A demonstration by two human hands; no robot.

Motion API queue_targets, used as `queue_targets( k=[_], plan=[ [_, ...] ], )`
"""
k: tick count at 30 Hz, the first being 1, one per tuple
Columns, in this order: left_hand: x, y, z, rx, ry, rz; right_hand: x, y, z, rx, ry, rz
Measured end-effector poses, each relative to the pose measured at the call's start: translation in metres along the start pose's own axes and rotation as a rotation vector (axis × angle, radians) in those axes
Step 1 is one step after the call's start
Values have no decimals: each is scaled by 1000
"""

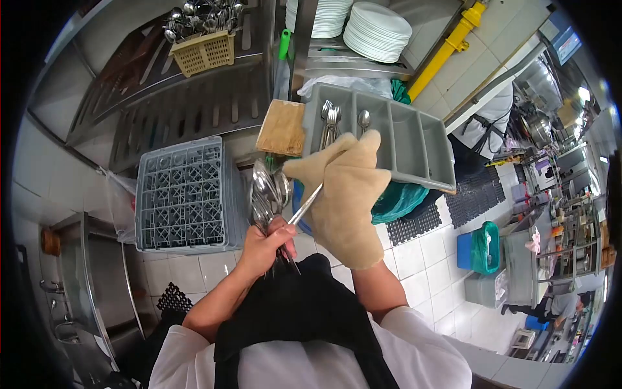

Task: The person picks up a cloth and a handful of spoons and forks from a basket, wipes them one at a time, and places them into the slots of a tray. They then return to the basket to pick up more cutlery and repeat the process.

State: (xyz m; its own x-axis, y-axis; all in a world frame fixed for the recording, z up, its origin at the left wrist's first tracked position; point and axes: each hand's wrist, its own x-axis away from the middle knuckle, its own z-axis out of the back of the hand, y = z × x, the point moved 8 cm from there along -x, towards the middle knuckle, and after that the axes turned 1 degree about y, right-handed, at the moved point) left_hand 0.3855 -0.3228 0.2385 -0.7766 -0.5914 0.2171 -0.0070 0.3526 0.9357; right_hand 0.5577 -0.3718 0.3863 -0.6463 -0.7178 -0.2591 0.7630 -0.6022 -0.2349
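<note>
My left hand [267, 247] is closed around a bunch of metal cutlery, mostly spoons [264, 194] with their bowls pointing up and away from me. One thin metal handle [307, 204] slants from this hand to the beige cloth mitt [350, 201] that covers my right hand [346, 194]. The mitt is folded over the far end of that piece, so its head is hidden. Just beyond the mitt is a grey cutlery tray [424, 146]. Forks [331, 120] lie in its left compartment, and a spoon [364, 119] in the one beside it.
A grey glass rack [181, 194] stands at the left. A wooden block [282, 128] adjoins the tray. On the steel shelf are a cutlery-filled basket [204, 53] and stacked white plates [378, 32]. A green-lined bin [402, 201] sits beneath the tray. Another person [560, 305] is far right.
</note>
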Motion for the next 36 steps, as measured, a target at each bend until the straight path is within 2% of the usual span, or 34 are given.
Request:
queue_targets(
  k=[4,10,12,14,15,17,18,20,22,24,26,28,29,33,36],
  plan=[
    [0,1,-10,-72,-71,58,-2,-3,-2,7,-31,-52],
    [0,11,-18,-145,-38,0,0,-4,-8,30,-91,-135],
    [-4,13,-16,-141,-4,-23,10,-9,-28,8,-60,-69],
    [-9,15,-13,-85,29,-60,21,-39,-39,28,-129,238],
    [-10,14,-12,-90,77,-49,31,-41,-36,28,-129,239],
    [-9,14,-13,-86,66,-58,52,-51,-20,-427,-190,246],
    [-10,15,-15,-83,55,-67,58,-48,-33,-424,-187,247],
    [-15,4,-8,-62,44,-42,62,-44,-66,170,-98,272],
    [-16,3,-6,-35,36,-19,58,-45,-49,152,-62,256],
    [-13,8,-3,-108,58,63,52,-55,-10,3,-117,421],
    [-15,20,5,-99,43,15,51,-53,9,-82,-153,512],
    [-19,26,23,47,55,28,45,-29,46,-352,123,421],
    [-19,19,26,175,24,173,45,-19,59,-482,262,368],
    [-11,23,21,244,-16,257,54,-15,52,-399,231,442],
    [-6,15,23,335,16,235,73,-2,47,-324,190,527]
  ],
)
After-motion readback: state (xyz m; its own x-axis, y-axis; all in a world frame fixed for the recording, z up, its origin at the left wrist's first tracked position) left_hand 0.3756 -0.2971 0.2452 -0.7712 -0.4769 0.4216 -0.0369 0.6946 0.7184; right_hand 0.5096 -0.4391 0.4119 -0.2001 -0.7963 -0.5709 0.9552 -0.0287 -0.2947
